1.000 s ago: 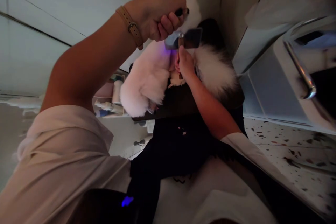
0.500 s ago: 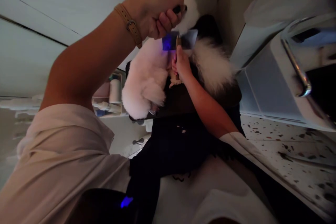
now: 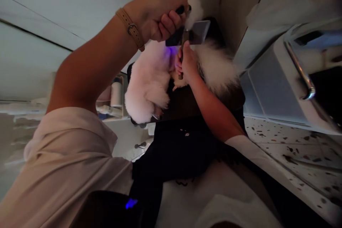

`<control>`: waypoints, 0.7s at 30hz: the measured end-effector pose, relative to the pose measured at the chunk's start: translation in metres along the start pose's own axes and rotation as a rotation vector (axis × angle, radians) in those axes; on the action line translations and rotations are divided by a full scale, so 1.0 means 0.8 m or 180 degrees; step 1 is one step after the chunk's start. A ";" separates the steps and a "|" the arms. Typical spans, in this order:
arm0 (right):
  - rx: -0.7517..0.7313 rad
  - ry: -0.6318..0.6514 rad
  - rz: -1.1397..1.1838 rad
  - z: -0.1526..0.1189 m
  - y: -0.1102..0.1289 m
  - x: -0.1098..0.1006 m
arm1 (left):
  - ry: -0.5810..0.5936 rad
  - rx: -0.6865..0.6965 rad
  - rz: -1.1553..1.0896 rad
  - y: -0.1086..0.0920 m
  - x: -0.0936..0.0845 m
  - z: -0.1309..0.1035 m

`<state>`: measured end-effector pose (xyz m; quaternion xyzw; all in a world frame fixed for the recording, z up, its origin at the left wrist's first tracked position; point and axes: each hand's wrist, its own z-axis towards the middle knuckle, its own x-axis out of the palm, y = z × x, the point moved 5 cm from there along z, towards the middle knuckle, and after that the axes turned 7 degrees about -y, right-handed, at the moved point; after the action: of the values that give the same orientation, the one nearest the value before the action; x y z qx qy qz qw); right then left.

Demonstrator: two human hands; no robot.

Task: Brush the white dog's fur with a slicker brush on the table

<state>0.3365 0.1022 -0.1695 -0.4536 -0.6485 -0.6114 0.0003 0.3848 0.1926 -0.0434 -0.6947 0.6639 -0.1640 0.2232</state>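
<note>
A white fluffy animal (image 3: 146,78) lies on a dark table (image 3: 184,105), its fur spreading to the right as well. My left hand (image 3: 167,17) is closed around a fluffy white paw or limb (image 3: 195,7) with dark tips showing between the fingers. Below it, my right hand (image 3: 187,60) grips the wooden handle of a flat, wide grooming brush (image 3: 200,32). The brush head sits just under the raised limb, tilted up at its right end. Violet light falls on the fur beside the brush. The animal's head cannot be made out for certain.
A shelf with bottles (image 3: 117,94) stands to the left behind my left arm. At the right is a pale cart (image 3: 283,74) with a shiny metal handle (image 3: 310,89). Pale panels form the wall (image 3: 80,3) behind. Speckled flooring (image 3: 267,131) shows at the lower right.
The brush in my right hand has shifted slightly right and up and has tilted, its right end higher. My left hand stays almost in place on the limb.
</note>
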 end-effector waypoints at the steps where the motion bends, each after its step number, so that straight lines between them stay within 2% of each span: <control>1: 0.0034 0.0046 -0.0010 0.006 0.003 0.000 | 0.0020 -0.0016 0.0021 0.001 -0.001 0.002; 4: 0.0334 0.0248 -0.0107 0.007 -0.010 -0.004 | -0.0082 -0.0118 0.0131 0.007 -0.004 -0.004; 7: 0.0691 0.0434 -0.0223 -0.011 -0.034 -0.013 | -0.0225 -0.0114 0.0211 0.011 -0.004 -0.023; 9: 0.0857 0.0491 -0.0293 -0.024 -0.041 -0.020 | -0.0138 -0.0118 0.0228 0.011 -0.003 -0.035; 11: 0.0906 0.0535 -0.0316 -0.030 -0.035 -0.027 | -0.0011 -0.0137 0.0235 0.011 -0.004 -0.040; 13: 0.0766 0.0523 -0.0280 -0.024 -0.017 -0.031 | 0.0037 -0.0150 0.0247 0.010 -0.006 -0.037; 15: 0.0508 0.0399 -0.0222 -0.012 0.003 -0.035 | -0.0036 -0.0118 0.0247 0.008 -0.007 -0.031; 17: 0.0442 0.0276 -0.0251 -0.007 0.006 -0.037 | -0.0143 -0.0042 0.0239 0.004 -0.004 -0.026; 19: 0.0672 0.0245 -0.0400 -0.019 -0.013 -0.038 | -0.0255 -0.0019 0.0277 0.001 0.003 -0.025; 21: 0.1015 0.0314 -0.0600 -0.048 -0.046 -0.040 | -0.0493 -0.0057 0.0322 0.000 0.011 -0.028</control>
<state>0.3121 0.0587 -0.2067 -0.3545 -0.7760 -0.5196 0.0466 0.3731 0.1821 -0.0249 -0.6728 0.6803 -0.0924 0.2757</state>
